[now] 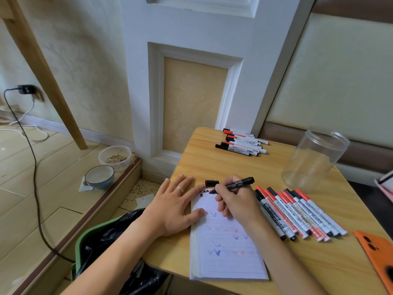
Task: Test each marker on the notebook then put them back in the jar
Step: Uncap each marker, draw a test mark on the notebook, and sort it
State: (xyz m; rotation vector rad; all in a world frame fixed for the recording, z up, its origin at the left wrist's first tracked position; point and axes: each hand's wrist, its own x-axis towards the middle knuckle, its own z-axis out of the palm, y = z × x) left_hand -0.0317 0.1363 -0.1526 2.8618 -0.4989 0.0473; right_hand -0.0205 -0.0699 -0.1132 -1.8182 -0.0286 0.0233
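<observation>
Wooden table (212, 165) under us: our left hand (174, 206) lies flat, pinning the notebook (225, 252), while our right hand (236, 201) grips the black marker (236, 184); we should stroke lightly on the page's top edge, then recap it for the jar (314, 158).

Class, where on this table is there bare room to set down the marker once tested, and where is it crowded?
Bare wood lies between the far marker pile, the jar and the hands. The near right corner, between the marker row and orange phone case, is also free. Around the notebook it is crowded.
</observation>
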